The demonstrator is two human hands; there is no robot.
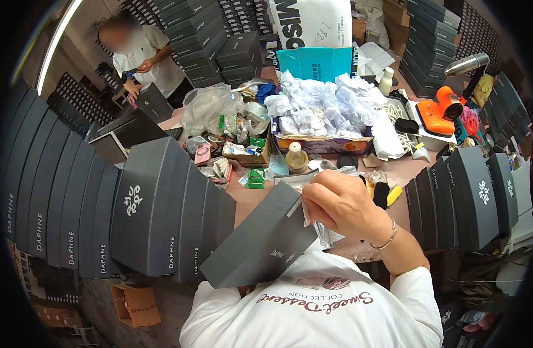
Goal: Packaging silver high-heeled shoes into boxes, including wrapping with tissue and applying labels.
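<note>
Cluttered pink worktable (245,203), right hand (343,201) with grip curled tight on grey box (258,238), left hand hidden, grip unclear

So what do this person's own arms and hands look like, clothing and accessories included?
The right hand is gloveless, with a thin metallic bracelet at the wrist. The arms come from the short sleeves of a white T-shirt with dark reddish lettering and a printed picture across its front. The left hand is hidden.
</note>
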